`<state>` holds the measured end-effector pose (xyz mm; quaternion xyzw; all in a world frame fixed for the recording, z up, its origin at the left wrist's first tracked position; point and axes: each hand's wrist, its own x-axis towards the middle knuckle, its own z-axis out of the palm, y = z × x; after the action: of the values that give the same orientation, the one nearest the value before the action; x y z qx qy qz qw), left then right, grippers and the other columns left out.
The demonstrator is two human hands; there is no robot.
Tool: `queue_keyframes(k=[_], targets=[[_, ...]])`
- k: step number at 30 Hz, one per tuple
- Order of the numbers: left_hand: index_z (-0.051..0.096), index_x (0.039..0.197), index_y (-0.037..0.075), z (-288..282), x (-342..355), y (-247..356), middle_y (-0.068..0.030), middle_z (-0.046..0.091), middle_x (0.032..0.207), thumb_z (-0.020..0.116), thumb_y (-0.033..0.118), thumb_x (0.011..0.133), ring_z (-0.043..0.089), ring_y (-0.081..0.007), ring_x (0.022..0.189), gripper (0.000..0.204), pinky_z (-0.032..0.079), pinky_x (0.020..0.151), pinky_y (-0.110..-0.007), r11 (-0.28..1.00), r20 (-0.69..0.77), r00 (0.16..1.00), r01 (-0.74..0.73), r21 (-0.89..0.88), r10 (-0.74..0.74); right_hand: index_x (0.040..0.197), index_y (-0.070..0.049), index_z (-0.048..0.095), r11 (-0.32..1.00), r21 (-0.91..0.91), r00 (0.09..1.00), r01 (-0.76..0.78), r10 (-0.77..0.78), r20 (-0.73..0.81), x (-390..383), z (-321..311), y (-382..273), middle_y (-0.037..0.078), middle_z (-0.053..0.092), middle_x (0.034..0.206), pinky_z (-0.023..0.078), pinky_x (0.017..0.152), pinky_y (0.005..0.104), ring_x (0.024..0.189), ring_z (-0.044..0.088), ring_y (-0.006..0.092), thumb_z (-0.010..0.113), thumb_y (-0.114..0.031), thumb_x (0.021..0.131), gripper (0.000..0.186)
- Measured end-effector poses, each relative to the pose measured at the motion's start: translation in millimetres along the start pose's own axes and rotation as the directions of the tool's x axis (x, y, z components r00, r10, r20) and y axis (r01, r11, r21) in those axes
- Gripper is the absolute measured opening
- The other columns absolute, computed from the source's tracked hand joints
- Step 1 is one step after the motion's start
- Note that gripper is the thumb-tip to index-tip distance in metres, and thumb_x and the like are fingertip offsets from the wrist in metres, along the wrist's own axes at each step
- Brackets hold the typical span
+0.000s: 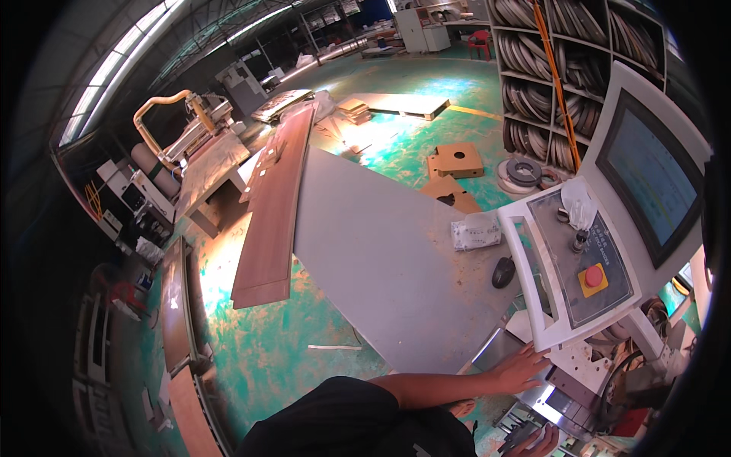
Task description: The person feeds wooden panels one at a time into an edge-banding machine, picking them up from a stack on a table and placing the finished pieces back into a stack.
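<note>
My left hand (520,370) reaches across to the metal machine bed (554,404) beneath the control console, its fingers loosely extended and resting near the edge. At the bottom edge, my right hand (537,440) is partly visible, fingers curled by a dark part that I cannot make out clearly. Above them, the white console (548,305) carries a screen (647,171), a red stop button (592,277) and a crumpled plastic bag (579,206). A black mouse (502,273) and a white packet (474,232) lie on the grey board (373,251) to the console's left.
A long brown panel (263,228) lies along the grey board. Farther off are a router machine (198,137), a pallet (403,104), cardboard pieces (454,161), and a rack of edging coils (579,53). Long boards (179,305) line the left, and green floor (244,358) shows between.
</note>
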<state>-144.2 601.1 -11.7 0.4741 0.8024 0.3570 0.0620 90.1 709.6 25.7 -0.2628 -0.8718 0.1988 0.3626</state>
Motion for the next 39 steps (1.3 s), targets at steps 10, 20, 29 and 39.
queue_keyframes(k=[10, 20, 29, 39], targets=[[0.060, 0.123, 0.005, -225, -288, -100, -0.0188, 0.058, 0.133, 0.072, 0.023, 0.096, 0.055, -0.0398, 0.128, 0.035, 0.037, 0.119, -0.057, 0.758, -0.664, 0.665, 0.613, 0.224, -0.341, 0.122, 0.006, 0.071, 0.892, 0.425, 0.880, 0.157, -0.321, 0.349, -3, 105, -127, 0.028, 0.069, 0.121, 0.050, 0.103, 0.0555, 0.116, 0.064, 0.0474, 0.060, -0.027, 0.108, 0.037], [0.066, 0.114, 0.005, -351, -526, -129, -0.0151, 0.064, 0.124, 0.076, 0.014, 0.091, 0.061, -0.0374, 0.117, 0.027, 0.047, 0.102, -0.050, 0.671, -0.837, 0.405, 0.739, 0.063, -0.368, 0.138, 0.006, 0.057, 0.830, 0.515, 0.669, 0.213, -0.508, 0.542, -127, 251, -379, 0.028, 0.057, 0.141, 0.040, 0.115, 0.0534, 0.131, 0.054, 0.0467, 0.056, -0.017, 0.107, 0.039], [0.069, 0.111, 0.004, -447, -719, -66, -0.0150, 0.070, 0.117, 0.078, 0.006, 0.088, 0.066, -0.0371, 0.108, 0.024, 0.051, 0.095, -0.047, 0.506, -0.902, 0.164, 0.860, -0.067, -0.400, 0.162, 0.001, 0.038, 0.846, 0.009, 0.736, 0.533, -0.469, 0.487, -209, 350, -453, 0.023, 0.039, 0.168, 0.028, 0.125, 0.0586, 0.156, 0.035, 0.0434, 0.040, -0.041, 0.114, 0.064], [0.069, 0.114, 0.001, -521, -842, -107, -0.0163, 0.072, 0.113, 0.076, 0.009, 0.093, 0.070, -0.0334, 0.105, 0.024, 0.054, 0.093, -0.043, 0.435, -0.862, -0.013, 0.859, -0.270, -0.507, 0.163, -0.003, 0.040, 0.784, -0.169, 0.751, 0.597, -0.472, 0.462, -218, 362, -454, 0.021, 0.040, 0.168, 0.031, 0.124, 0.0544, 0.153, 0.038, 0.0430, 0.034, -0.035, 0.117, 0.057]])
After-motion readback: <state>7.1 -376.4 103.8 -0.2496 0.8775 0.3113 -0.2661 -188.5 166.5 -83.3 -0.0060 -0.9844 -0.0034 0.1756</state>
